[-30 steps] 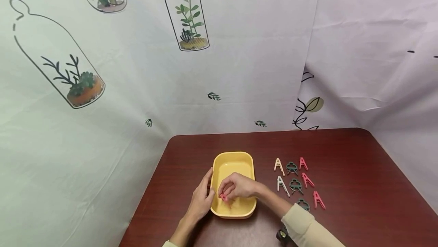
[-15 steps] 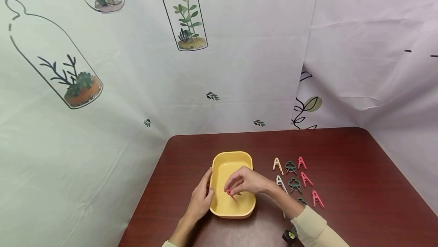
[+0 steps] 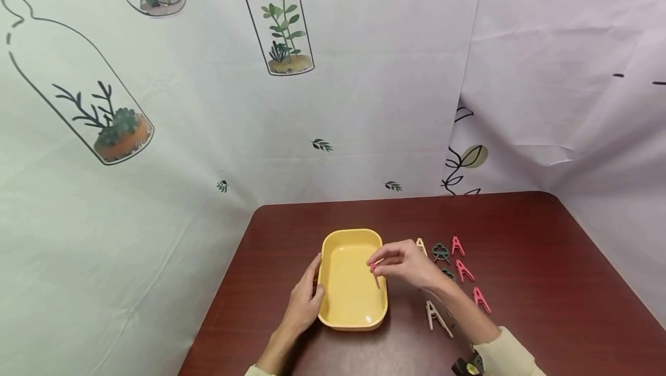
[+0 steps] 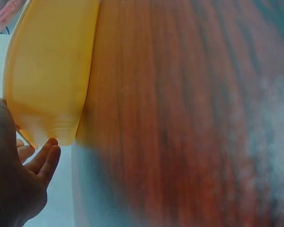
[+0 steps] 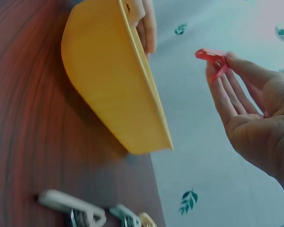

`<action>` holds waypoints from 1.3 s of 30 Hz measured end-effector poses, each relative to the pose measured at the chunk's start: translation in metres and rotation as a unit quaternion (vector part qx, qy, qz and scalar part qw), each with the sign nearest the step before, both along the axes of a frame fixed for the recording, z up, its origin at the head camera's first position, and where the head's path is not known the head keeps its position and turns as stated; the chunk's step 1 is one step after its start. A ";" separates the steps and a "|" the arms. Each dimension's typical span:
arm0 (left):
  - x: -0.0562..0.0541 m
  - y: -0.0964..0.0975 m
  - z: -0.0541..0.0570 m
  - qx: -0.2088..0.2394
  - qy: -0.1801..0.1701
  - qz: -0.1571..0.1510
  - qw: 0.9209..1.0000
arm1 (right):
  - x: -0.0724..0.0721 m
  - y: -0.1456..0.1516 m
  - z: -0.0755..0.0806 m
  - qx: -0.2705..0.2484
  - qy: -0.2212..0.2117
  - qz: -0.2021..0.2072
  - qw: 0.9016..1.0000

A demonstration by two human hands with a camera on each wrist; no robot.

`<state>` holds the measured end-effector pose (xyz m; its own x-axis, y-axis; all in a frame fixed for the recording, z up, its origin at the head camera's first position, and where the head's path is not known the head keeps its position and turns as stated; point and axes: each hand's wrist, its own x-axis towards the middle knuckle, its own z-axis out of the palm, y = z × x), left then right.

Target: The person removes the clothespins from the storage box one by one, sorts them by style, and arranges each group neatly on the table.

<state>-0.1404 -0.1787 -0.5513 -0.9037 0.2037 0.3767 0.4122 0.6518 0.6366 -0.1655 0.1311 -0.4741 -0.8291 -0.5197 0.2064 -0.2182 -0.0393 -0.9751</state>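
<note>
My right hand (image 3: 408, 263) pinches a pink clothespin (image 3: 377, 277) between thumb and fingertips, above the right rim of a yellow plastic basin (image 3: 346, 298). In the right wrist view the pink clothespin (image 5: 217, 60) is held clear of the basin (image 5: 106, 80). My left hand (image 3: 303, 301) holds the basin's left side, thumb at the rim and fingers along the outer wall. The left wrist view has the left hand (image 4: 23, 175) with fingertips against the basin's wall (image 4: 52, 66).
Right of the basin lie more pins: pink clothespins (image 3: 464, 271) in a column, green round clips (image 3: 440, 252), a cream clothespin (image 3: 421, 245) and a whitish one (image 3: 438, 319). My right forearm hides some. A printed cloth (image 3: 364, 104) hangs behind the dark red table (image 3: 531, 260).
My right hand has lifted the pink clothespin from low inside the basin and carried it up and right to the right rim. The left hand has stayed on the basin.
</note>
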 end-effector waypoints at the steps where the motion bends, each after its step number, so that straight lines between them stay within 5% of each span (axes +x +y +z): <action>1: 0.000 0.000 0.000 0.000 0.000 -0.001 1.000 | 0.002 0.004 0.000 -0.005 0.000 -0.015 1.000; 15: 0.000 0.001 0.000 0.001 -0.004 0.000 1.000 | 0.040 0.085 -0.014 -0.024 0.009 -0.186 0.982; 28: -0.001 0.000 -0.001 -0.003 -0.008 0.004 1.000 | 0.090 0.139 -0.039 0.079 -0.074 -0.351 0.930; 39: -0.001 0.000 -0.002 -0.002 -0.005 0.001 1.000 | 0.113 0.145 -0.061 0.110 -0.154 -0.388 0.902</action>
